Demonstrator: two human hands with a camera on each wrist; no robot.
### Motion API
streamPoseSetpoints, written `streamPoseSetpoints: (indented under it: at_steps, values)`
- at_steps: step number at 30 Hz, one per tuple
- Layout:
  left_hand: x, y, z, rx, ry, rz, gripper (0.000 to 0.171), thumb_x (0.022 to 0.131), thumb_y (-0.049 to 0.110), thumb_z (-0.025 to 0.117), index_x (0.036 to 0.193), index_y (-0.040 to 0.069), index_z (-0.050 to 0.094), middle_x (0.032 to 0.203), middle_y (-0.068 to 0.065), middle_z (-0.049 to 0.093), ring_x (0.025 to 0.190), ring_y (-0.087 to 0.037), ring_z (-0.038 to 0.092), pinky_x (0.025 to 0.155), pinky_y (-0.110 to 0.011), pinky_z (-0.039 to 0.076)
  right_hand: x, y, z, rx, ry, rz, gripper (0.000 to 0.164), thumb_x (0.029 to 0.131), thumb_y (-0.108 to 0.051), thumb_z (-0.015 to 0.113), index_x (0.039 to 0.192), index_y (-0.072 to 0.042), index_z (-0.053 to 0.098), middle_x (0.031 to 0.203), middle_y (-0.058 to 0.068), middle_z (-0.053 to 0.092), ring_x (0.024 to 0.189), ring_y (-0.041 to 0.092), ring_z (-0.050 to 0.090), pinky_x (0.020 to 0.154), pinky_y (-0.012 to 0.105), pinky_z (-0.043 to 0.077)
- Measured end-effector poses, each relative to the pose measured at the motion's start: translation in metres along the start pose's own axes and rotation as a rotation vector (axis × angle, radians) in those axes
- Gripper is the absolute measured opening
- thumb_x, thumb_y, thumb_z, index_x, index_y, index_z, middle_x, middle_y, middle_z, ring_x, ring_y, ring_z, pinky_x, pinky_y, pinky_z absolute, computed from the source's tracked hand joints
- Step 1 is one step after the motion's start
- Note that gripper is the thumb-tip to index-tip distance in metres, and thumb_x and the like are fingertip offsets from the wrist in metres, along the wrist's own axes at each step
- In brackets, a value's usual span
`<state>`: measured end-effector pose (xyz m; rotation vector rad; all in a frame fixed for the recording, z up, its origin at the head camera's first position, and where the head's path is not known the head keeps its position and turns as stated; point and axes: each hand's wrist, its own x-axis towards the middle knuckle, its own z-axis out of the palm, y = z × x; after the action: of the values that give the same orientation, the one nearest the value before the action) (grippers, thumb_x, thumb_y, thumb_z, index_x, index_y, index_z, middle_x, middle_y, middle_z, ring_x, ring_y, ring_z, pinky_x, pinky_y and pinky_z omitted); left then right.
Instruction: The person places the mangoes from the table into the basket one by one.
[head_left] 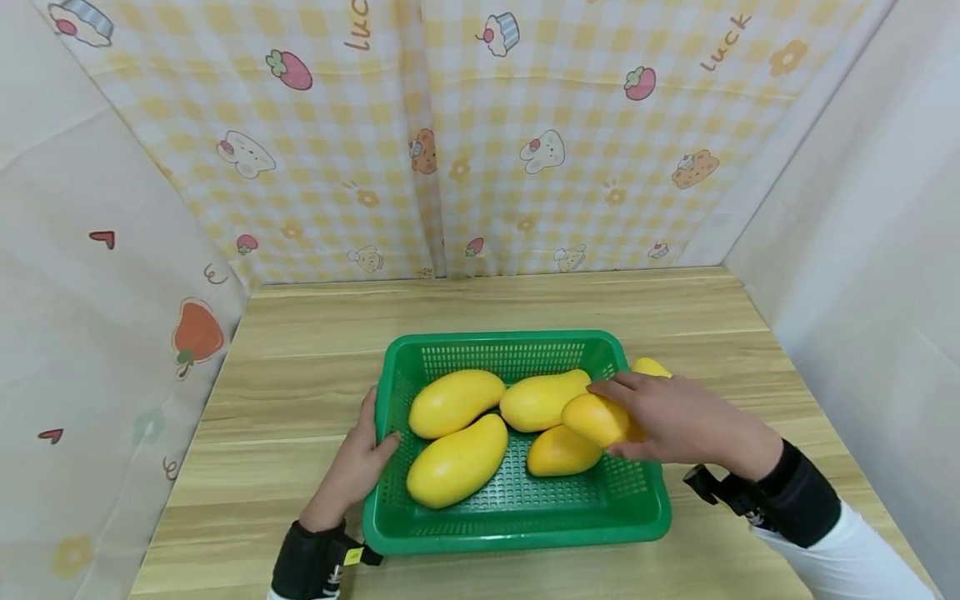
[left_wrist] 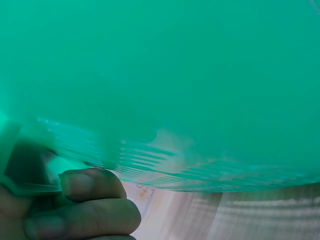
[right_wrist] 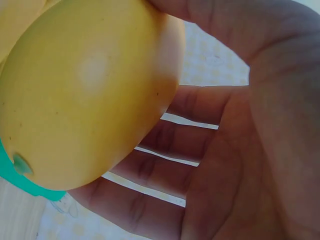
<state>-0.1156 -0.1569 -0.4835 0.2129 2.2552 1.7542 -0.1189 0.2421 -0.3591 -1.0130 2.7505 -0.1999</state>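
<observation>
A green plastic basket stands on the table. My left hand grips its left wall, thumb over the rim; curled fingers show against the outer side in the left wrist view. Over the basket's right side, my right hand holds a mango between thumb and fingers. This mango fills much of the right wrist view, its stem end toward the lower left. Beneath it lies an orange-yellow mango. Larger yellow mangoes lie at the basket's left and back.
Beyond the basket's right rim, another yellow mango is partly hidden by the right hand. The wooden table meets a yellow checked cloth at the back. Pale sheets hang along both sides.
</observation>
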Motion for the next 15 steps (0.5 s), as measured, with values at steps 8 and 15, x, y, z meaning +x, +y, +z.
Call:
streamPoseSetpoints:
  at_steps: [8, 15]
  values:
    - [0.001, -0.003, -0.001, 0.038, 0.012, 0.019, 0.071, 0.095, -0.004, 0.044, 0.152, 0.014, 0.005, 0.134, -0.03, 0.043, 0.088, -0.033, 0.064, 0.062, -0.034, 0.056, 0.005, -0.012, 0.01, 0.006, -0.068, -0.01, 0.066, 0.077, -0.04, 0.077, 0.129, -0.005, 0.056, 0.111, 0.004, 0.059, 0.085, 0.013, 0.057, 0.067, 0.031, 0.052]
    - [0.002, -0.002, -0.001, 0.053, 0.023, 0.007, 0.071, 0.095, -0.004, 0.043, 0.153, 0.016, 0.006, 0.132, -0.028, 0.046, 0.085, -0.031, 0.065, 0.059, -0.034, 0.056, 0.008, -0.029, 0.023, -0.031, -0.17, -0.046, 0.065, 0.075, -0.041, 0.079, 0.126, -0.006, 0.058, 0.111, 0.005, 0.061, 0.1, 0.024, 0.059, 0.077, 0.039, 0.052]
